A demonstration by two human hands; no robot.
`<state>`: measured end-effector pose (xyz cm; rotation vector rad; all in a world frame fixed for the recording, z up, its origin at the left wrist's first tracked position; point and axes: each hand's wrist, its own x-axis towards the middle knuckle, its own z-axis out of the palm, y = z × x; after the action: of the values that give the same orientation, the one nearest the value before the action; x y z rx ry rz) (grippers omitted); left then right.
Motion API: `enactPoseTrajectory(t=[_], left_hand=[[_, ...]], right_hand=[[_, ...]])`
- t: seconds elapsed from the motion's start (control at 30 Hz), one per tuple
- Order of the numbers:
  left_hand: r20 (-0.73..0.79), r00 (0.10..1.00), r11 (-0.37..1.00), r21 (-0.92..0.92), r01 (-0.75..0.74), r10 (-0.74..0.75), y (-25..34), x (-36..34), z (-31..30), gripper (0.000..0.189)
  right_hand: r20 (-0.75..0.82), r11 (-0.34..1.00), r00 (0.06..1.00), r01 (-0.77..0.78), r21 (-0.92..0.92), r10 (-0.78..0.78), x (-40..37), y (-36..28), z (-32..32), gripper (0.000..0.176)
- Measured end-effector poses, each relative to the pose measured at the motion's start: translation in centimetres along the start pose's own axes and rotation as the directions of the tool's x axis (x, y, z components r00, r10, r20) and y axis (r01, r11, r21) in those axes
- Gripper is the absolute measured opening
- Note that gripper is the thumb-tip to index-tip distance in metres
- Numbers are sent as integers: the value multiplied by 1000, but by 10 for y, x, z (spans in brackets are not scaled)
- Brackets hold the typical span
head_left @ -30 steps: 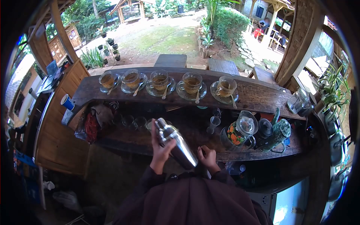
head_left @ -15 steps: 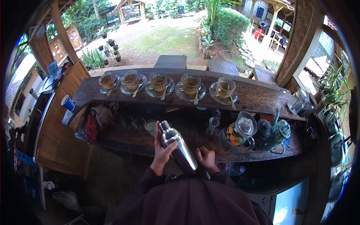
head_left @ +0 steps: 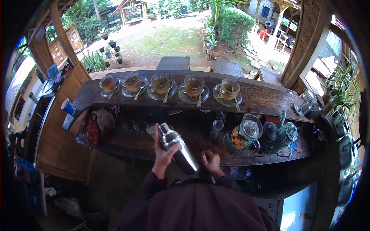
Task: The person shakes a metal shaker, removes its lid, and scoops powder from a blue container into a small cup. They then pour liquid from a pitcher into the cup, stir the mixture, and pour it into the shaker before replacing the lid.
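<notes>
My left hand (head_left: 163,156) is wrapped around a shiny metal cocktail shaker (head_left: 180,151), its fingers behind and its thumb across the front. The shaker is capped and tilted, cap up to the left, base down to the right. My right hand (head_left: 211,162) is beside the shaker's lower end, at the front edge of the lower counter. Its fingers are curled in, and what they hold, if anything, cannot be made out. Behind the shaker, partly covered, is a glass (head_left: 152,131) with pale contents. A small clear hourglass-shaped glass (head_left: 217,128) stands beyond my right hand.
Several glass cups of amber drink, one of them a cup (head_left: 194,87), stand on saucers with spoons along the raised counter (head_left: 262,96). To the right are a flowered glass pitcher (head_left: 241,140) and a green speckled pot (head_left: 286,134). A paper cup (head_left: 68,106) is at left.
The shaker and my left hand have shifted slightly to the left. My right hand keeps its curled shape by the counter edge. The whole view has drifted a little.
</notes>
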<state>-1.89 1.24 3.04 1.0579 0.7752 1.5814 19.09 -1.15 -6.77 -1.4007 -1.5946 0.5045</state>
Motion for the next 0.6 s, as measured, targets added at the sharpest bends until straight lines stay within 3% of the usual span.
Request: enactPoseTrajectory(t=[0.17,0.3,0.37,0.43,0.6], left_hand=[[92,992,995,44,86,-90,-31,-18,0,104],[-46,998,999,2,-34,34,3,11,-1,101],[-157,986,991,-115,-75,57,14,19,-5,100],[-150,986,993,-78,-88,75,15,14,-4,99],[94,988,992,-23,122,-119,-21,-35,14,101]], right_hand=[[-5,1000,1000,9,-16,-9,2,-6,-3,25],[6,1000,1000,-2,-9,2,0,-3,-1,25],[3,1000,1000,-2,-3,2,0,-3,0,25],[-6,1000,1000,-8,0,8,0,-2,0,25],[1,1000,1000,25,-13,-25,0,0,1,22]])
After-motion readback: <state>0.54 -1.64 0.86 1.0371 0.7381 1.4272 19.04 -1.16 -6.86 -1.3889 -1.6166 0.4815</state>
